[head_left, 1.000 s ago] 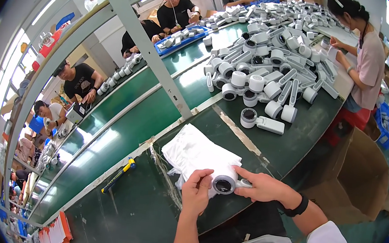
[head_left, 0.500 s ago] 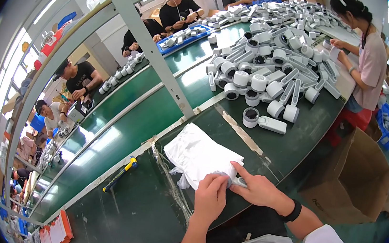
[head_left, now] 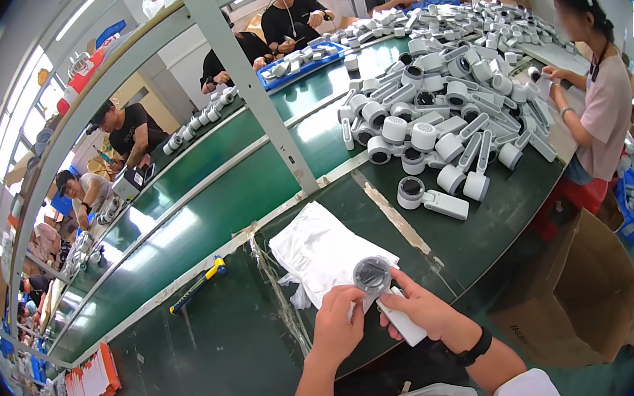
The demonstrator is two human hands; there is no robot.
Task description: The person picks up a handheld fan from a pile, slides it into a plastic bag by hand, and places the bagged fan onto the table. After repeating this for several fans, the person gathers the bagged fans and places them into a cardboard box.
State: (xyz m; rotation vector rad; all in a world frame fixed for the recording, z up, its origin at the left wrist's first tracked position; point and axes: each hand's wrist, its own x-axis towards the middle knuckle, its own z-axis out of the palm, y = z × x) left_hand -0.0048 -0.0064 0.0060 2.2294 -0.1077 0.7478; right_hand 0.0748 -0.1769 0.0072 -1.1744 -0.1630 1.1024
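Observation:
A white handheld device with a round, grey-rimmed head (head_left: 372,276) and a flat white handle (head_left: 402,320) is held above the table's near edge. My right hand (head_left: 433,311) is closed around the handle. My left hand (head_left: 339,322) has its fingers pinched together at the lower left rim of the head; its fingertips partly hide what they grip there. The round face is turned up and looks dark and shiny inside. Just beyond my hands lies a white plastic bag or sheet (head_left: 319,245), crumpled on the dark green table.
A large heap of similar white devices (head_left: 436,110) covers the far table, with one device (head_left: 441,204) lying apart. A yellow-and-black hand tool (head_left: 199,285) lies left. An open carton (head_left: 568,297) stands right. A metal post (head_left: 245,72) rises ahead. Several people work around.
The device has been tilted so its round face and white handle now show. My right hand has shifted onto the handle; my left hand stays by the head.

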